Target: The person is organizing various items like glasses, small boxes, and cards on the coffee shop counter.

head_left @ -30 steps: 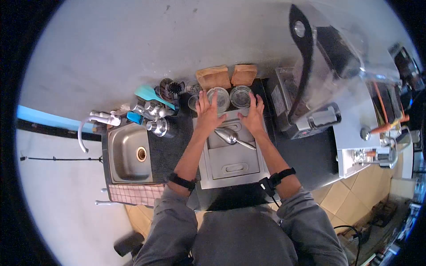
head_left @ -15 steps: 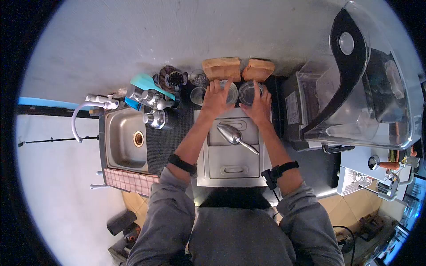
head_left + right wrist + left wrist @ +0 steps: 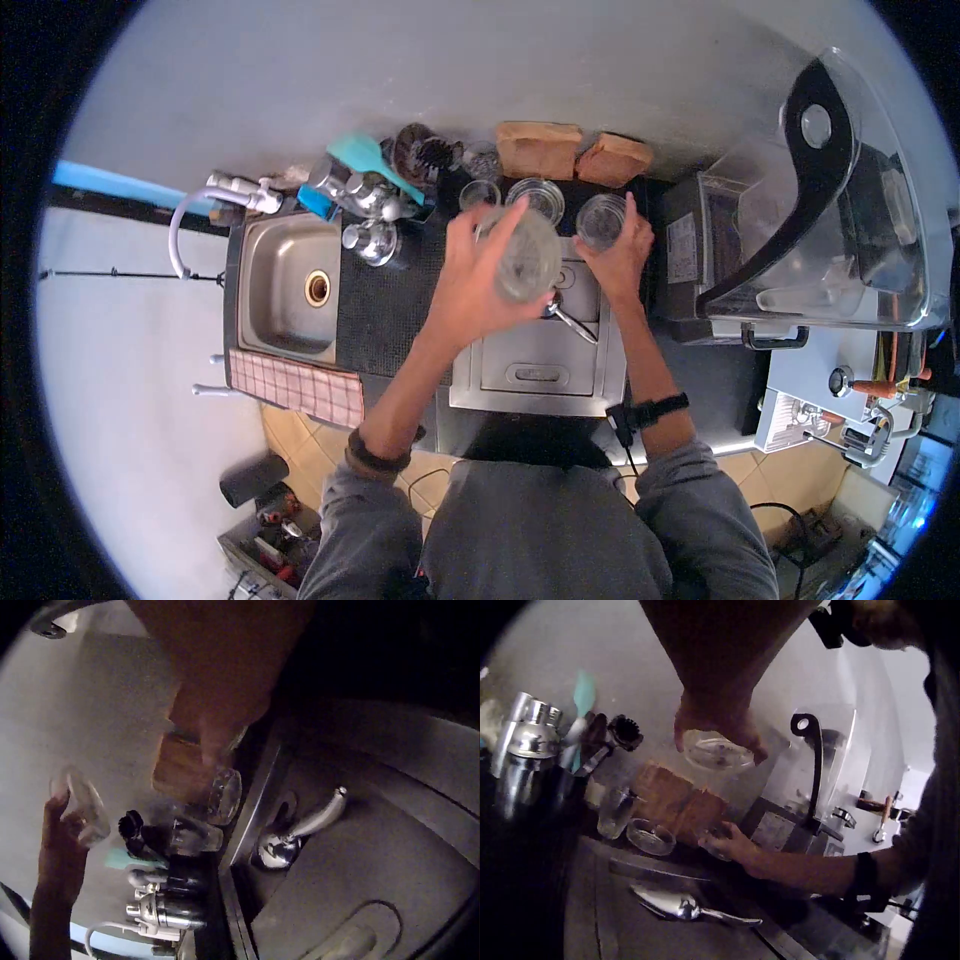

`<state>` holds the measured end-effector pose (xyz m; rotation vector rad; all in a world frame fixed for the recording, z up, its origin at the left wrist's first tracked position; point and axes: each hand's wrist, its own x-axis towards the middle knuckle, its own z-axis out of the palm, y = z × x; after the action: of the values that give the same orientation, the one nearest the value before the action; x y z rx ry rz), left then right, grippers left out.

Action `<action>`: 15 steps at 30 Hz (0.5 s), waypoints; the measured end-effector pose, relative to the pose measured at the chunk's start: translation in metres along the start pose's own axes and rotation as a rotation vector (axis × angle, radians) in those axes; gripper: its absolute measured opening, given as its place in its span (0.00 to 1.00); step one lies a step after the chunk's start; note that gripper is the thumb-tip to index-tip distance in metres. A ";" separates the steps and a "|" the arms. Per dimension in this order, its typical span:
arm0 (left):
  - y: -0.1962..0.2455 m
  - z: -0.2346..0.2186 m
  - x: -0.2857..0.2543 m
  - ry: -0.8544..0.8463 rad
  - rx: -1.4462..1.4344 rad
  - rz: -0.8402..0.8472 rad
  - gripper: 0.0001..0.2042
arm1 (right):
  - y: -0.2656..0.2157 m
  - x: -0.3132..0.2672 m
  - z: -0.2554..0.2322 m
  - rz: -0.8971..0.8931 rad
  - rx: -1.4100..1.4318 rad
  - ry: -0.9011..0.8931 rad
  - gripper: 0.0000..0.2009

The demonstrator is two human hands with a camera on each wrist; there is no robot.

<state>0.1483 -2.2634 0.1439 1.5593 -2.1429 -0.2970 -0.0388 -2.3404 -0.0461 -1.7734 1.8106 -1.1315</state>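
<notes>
Counter (image 3: 700, 350): four glasses (image 3: 527, 262), two hands (image 3: 478, 290).

Both arms out front, both hands gripping.
Left hand (image 3: 478, 275) raised, fingers curled round a glass (image 3: 525, 262), forearm angled up. Right hand (image 3: 622, 260) lower and further forward, fingers wrapped on a second glass (image 3: 601, 221); arm nearly straight, band on wrist.

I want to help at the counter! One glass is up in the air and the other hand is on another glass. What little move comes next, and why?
Probably lift the second glass too. The left hand holds the lifted glass clear above the counter, while the right hand grips the other, which seems to sit on the dark mat.
</notes>
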 end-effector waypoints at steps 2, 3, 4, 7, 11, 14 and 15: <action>0.004 -0.015 -0.047 0.005 -0.050 -0.157 0.55 | -0.007 -0.024 -0.017 -0.061 0.052 -0.001 0.56; 0.004 -0.019 -0.073 0.019 -0.050 -0.171 0.55 | -0.014 -0.038 -0.025 -0.059 0.083 -0.039 0.56; -0.001 -0.020 -0.101 0.036 -0.083 -0.220 0.56 | -0.022 -0.054 -0.034 -0.057 0.113 -0.077 0.56; -0.003 -0.028 -0.191 0.109 -0.149 -0.378 0.58 | -0.056 -0.111 -0.054 -0.068 0.167 -0.172 0.56; 0.009 -0.047 -0.331 0.264 -0.120 -0.570 0.58 | -0.100 -0.208 -0.077 -0.118 0.172 -0.347 0.56; 0.034 -0.067 -0.444 0.418 -0.018 -0.657 0.57 | -0.146 -0.289 -0.093 -0.237 0.247 -0.432 0.57; 0.046 -0.073 -0.483 0.457 -0.072 -0.723 0.55 | -0.165 -0.317 -0.100 -0.259 0.279 -0.471 0.56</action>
<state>0.2631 -1.7876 0.1093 2.0696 -1.1683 -0.2115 0.0415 -1.9920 0.0522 -1.9343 1.1214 -0.8986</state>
